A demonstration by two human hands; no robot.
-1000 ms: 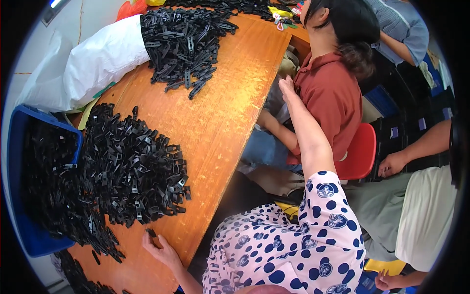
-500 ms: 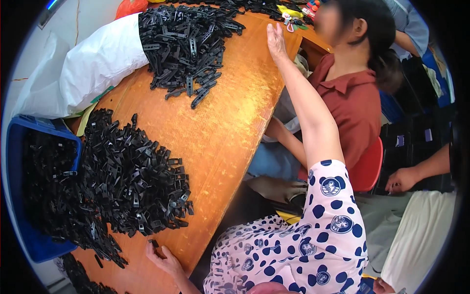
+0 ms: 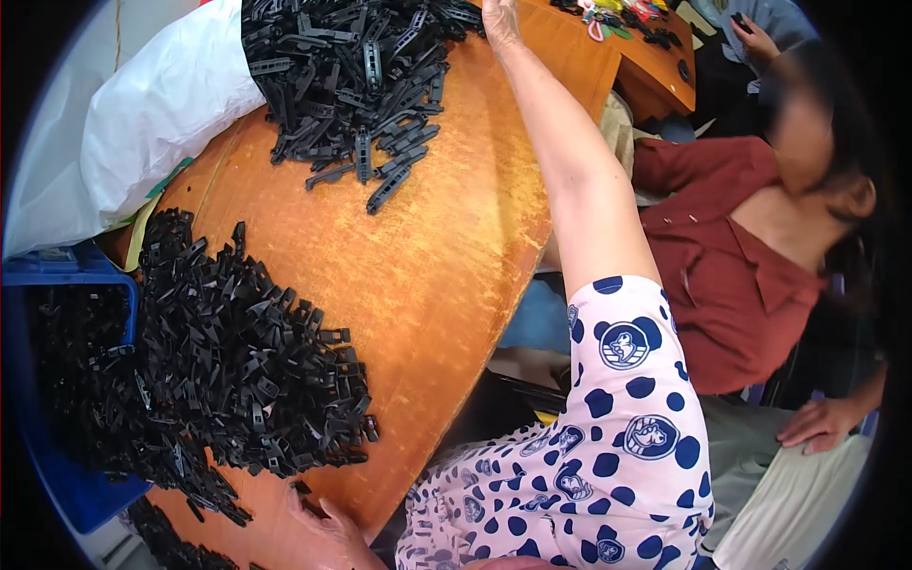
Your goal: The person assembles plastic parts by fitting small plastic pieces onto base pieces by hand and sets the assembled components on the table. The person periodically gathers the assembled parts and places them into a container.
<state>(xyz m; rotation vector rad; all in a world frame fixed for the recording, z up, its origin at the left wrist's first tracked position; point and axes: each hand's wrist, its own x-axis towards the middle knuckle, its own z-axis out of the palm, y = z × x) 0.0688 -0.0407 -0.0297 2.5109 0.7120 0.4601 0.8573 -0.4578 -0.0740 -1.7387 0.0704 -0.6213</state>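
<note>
My right arm is stretched far across the wooden table [image 3: 418, 275]. My right hand [image 3: 501, 23] is at the top edge of the view, beside a heap of long black plastic parts [image 3: 366, 95]. Its fingers are partly cut off, but what shows is stretched out, with nothing seen in them. Low on the near side, my left hand [image 3: 331, 530] rests at the table, its fingertips around a small black plastic part [image 3: 301, 487]. Just beyond it lies a large pile of small black plastic clips [image 3: 256, 370].
A white sack [image 3: 161, 123] spills the long parts. At left, a blue crate [image 3: 81, 508] holds more black pieces. A person in a dark red shirt [image 3: 731, 266] sits at right. Another person's hand [image 3: 825, 423] is behind, and colourful small items [image 3: 617, 19] lie far off.
My right hand has moved up and left to the picture's edge. My view has shifted. The person in red now leans farther right, and the hand behind has shifted lower.
</note>
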